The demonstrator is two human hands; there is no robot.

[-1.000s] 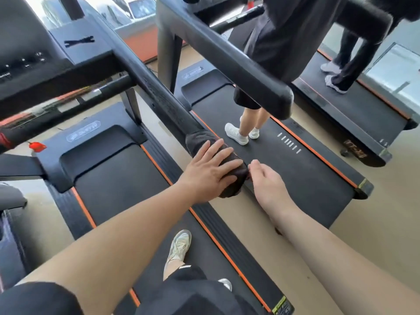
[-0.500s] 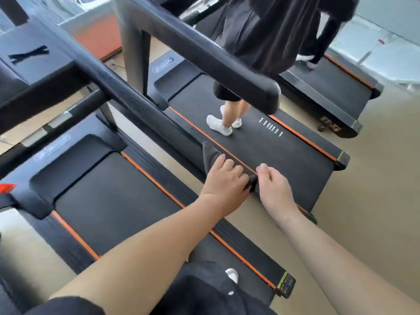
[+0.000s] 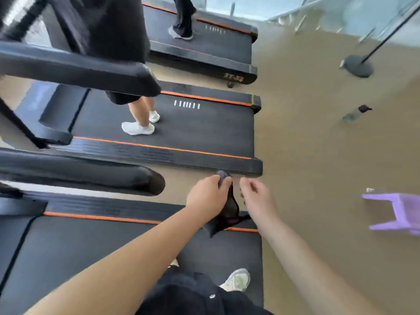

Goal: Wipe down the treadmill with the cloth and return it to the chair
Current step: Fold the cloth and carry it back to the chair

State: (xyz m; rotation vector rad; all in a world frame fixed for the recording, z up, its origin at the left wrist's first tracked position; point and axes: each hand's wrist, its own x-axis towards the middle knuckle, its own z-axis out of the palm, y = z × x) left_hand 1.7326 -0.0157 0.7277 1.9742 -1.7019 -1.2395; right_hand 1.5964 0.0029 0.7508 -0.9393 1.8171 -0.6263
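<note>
A dark cloth (image 3: 230,206) hangs from my left hand (image 3: 208,196), which grips its top end in the air past the end of the treadmill's black handrail (image 3: 95,178). My right hand (image 3: 255,195) hovers just right of the cloth with its fingers curled loosely and apart, holding nothing. The treadmill (image 3: 113,244) I stand on lies below, with an orange stripe along its belt. A purple chair (image 3: 400,212) stands on the floor at the right edge.
A second treadmill (image 3: 193,133) beside mine has a person in white shoes (image 3: 137,128) on it; a third (image 3: 204,48) lies farther back with another person. A bottle (image 3: 355,113) lies on the tan floor, a black stand base (image 3: 359,65) beyond it.
The view swung right and down. My left hand slid the cloth off the handrail's end and now holds it hanging free. My right hand stays beside it. The purple chair came into view.
</note>
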